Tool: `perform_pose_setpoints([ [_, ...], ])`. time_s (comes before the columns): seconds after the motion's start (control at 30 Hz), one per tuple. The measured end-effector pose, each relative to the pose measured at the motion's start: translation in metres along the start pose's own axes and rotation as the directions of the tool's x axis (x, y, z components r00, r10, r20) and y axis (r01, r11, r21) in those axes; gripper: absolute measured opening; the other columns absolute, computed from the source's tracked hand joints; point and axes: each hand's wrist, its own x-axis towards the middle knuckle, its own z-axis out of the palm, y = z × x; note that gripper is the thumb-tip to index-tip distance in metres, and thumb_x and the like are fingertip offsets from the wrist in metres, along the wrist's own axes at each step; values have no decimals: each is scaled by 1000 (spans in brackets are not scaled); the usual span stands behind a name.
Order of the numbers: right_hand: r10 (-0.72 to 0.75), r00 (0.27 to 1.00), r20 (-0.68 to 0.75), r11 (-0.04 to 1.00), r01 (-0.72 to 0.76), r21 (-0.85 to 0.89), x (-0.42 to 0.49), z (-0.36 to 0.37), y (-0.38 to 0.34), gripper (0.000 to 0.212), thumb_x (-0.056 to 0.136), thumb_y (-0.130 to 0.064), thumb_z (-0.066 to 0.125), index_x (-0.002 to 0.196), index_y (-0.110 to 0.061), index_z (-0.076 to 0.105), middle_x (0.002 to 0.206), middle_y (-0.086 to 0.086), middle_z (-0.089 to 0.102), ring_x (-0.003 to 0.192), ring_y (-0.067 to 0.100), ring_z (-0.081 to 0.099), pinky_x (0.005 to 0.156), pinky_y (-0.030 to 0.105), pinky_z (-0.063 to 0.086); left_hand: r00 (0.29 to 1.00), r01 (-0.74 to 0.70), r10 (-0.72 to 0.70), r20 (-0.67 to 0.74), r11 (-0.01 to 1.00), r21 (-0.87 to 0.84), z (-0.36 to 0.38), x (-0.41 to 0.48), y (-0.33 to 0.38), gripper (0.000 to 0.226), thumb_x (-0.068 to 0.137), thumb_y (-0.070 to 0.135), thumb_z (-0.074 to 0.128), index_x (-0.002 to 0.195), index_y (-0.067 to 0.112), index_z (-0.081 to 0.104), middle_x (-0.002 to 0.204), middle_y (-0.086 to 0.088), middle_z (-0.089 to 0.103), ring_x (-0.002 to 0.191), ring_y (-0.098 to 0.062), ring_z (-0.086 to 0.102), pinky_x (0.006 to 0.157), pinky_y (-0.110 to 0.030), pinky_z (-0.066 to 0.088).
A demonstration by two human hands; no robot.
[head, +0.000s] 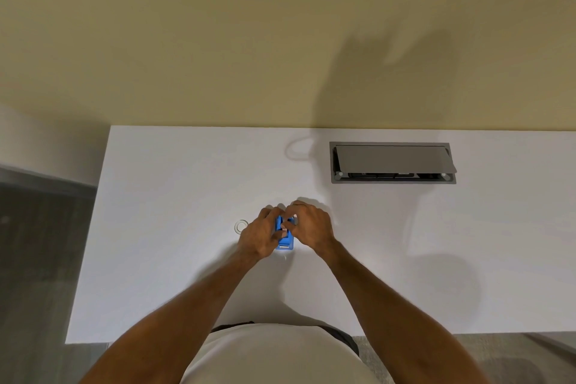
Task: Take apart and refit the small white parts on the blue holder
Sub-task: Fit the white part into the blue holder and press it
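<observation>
Both hands [260, 235] [311, 227] around blue holder [286, 241], perhaps pinching white parts.

This looks like an office or meeting room. The plain white table [187, 196] has a grey recessed power and data box [392, 162] set into its far right part, its hinged lid propped open over dark sockets (a fitting typical of office furniture). The table stands against a bare pale yellow wall [218, 40], with grey carpet-like flooring [37, 243] at the left.
</observation>
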Motion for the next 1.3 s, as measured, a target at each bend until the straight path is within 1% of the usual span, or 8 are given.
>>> perform_pose_setpoints([
  [0.27, 31, 999, -14, 999, -31, -23, 6, -7, 4, 29, 95, -46, 67, 102, -21, 78, 96, -1, 75, 82, 20, 69, 72, 27, 55, 1000, -21, 20, 21, 1000, 9, -1, 0, -2, 51, 98, 39, 61, 143, 32, 38, 139, 0, 50, 98, -30, 70, 77, -49, 63],
  [0.4, -54, 999, -5, 997, 53, -62, 7, -6, 4, 28, 97, -45, 65, 104, -21, 76, 95, 0, 74, 81, 21, 70, 72, 28, 55, 1000, -15, 16, 17, 1000, -14, -4, -1, 0, 54, 97, 37, 63, 146, 28, 41, 136, -2, 52, 100, -30, 70, 79, -48, 63],
  [0.57, -151, 988, -23, 987, 150, -56, -4, 3, 3, 31, 94, -46, 68, 107, -19, 74, 99, 1, 75, 81, 19, 70, 79, 31, 60, 1000, -15, 15, 19, 999, -35, -4, -2, -3, 59, 100, 50, 57, 150, 24, 41, 137, -3, 54, 107, -29, 69, 83, -48, 63],
  [0.73, -131, 991, -11, 991, 131, -3, -7, 8, 1, 33, 95, -44, 69, 112, -15, 73, 104, 4, 75, 85, 22, 71, 85, 32, 59, 1000, -22, 23, 11, 999, -38, -5, -3, -1, 81, 87, 71, 39, 151, 22, 42, 135, -3, 53, 105, -29, 69, 78, -42, 60],
  [0.87, -127, 992, -4, 992, 127, 18, -6, 9, 1, 32, 96, -41, 68, 112, -13, 73, 104, 7, 75, 85, 21, 71, 85, 34, 59, 1000, -23, 24, 5, 999, -36, -4, -1, -2, 60, 100, 49, 58, 151, 22, 43, 136, -5, 56, 109, -30, 69, 84, -45, 61],
  [1.0, -155, 988, -1, 988, 155, -9, -4, 8, 2, 28, 95, -35, 71, 109, -11, 73, 102, 9, 74, 83, 24, 71, 83, 37, 61, 1000, -3, 4, 16, 1000, -25, -5, -2, 0, 60, 101, 45, 60, 153, 21, 41, 138, -7, 56, 113, -30, 67, 90, -47, 60],
  [1.17, -221, 975, 17, 962, 221, -158, -3, 8, 0, 31, 88, -32, 80, 108, -9, 73, 103, 11, 74, 81, 28, 73, 78, 41, 62, 1000, 10, -10, 6, 999, -31, -4, -5, 0, 92, 81, 78, 32, 153, 21, 41, 133, -6, 59, 110, -30, 68, 86, -48, 61],
  [1.3, -233, 970, 65, 945, 241, -222, -3, 7, -3, 42, 89, -35, 79, 119, -7, 69, 117, 13, 72, 92, 31, 74, 86, 45, 60, 1000, 24, -24, -2, 999, -40, 0, -3, -4, 111, 75, 92, 22, 158, 20, 37, 142, -7, 57, 118, -30, 66, 90, -45, 59],
])
